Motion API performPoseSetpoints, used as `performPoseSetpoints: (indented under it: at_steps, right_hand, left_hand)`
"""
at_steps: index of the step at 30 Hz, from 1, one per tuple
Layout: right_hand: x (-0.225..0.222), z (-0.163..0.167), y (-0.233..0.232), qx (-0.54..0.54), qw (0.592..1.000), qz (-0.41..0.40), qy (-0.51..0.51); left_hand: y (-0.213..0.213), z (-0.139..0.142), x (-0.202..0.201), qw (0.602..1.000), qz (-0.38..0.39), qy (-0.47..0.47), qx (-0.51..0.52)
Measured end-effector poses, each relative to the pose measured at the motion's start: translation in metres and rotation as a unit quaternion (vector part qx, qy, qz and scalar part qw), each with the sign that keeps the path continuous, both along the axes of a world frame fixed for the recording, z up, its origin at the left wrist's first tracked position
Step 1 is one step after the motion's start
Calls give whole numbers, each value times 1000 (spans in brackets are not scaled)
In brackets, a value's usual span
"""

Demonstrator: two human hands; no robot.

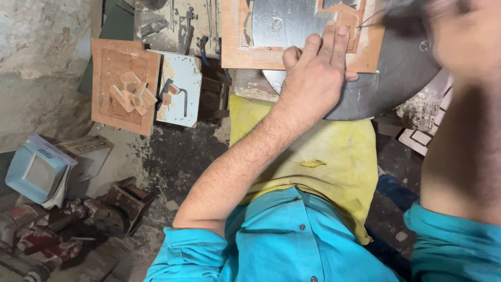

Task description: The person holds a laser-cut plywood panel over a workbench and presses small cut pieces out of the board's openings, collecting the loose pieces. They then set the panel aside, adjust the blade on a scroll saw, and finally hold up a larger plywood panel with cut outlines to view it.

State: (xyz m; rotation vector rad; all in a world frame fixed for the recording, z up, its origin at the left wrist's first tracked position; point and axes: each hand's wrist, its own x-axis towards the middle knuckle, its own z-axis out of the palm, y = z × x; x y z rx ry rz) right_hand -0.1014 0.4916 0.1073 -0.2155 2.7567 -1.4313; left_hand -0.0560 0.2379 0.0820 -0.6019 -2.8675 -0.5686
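Note:
My left hand (315,73) lies flat, fingers together, pressing on a reddish wooden frame panel (237,49) with cut-out openings. The panel rests on a round grey metal machine table (402,78), whose shiny surface shows through the cut-outs. My right hand (459,31) is raised close to the camera at the upper right and is badly blurred; whether it holds anything cannot be told. My right forearm fills the right edge. A yellow cloth (323,156) covers my lap below the table.
To the left, a square wooden board (104,89) carries several small wood offcuts (133,94). Beside it sits a pale blue metal plate (185,86) with a hex key. A light blue box (34,169) and rusty machine parts (99,214) sit on the dirty floor.

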Motion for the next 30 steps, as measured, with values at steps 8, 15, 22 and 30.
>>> performPoseSetpoints:
  at_steps: [8,15,22,30]
  right_hand:
    - [-30,-127,69,22,990,-138,16]
    - [-50,-148,59,27,982,-184,-38]
    - [-48,-74,46,-11,960,-251,128]
    - [41,-11,-69,211,962,35,167]
  left_hand:
    - [-3,-1,-5,1000,0,9,-11]
    - [-5,0,-16,1000,-3,11,-25]
    - [-8,-3,-22,1000,-12,17,-14]
    - [-5,-13,-38,999,-34,25,-14]
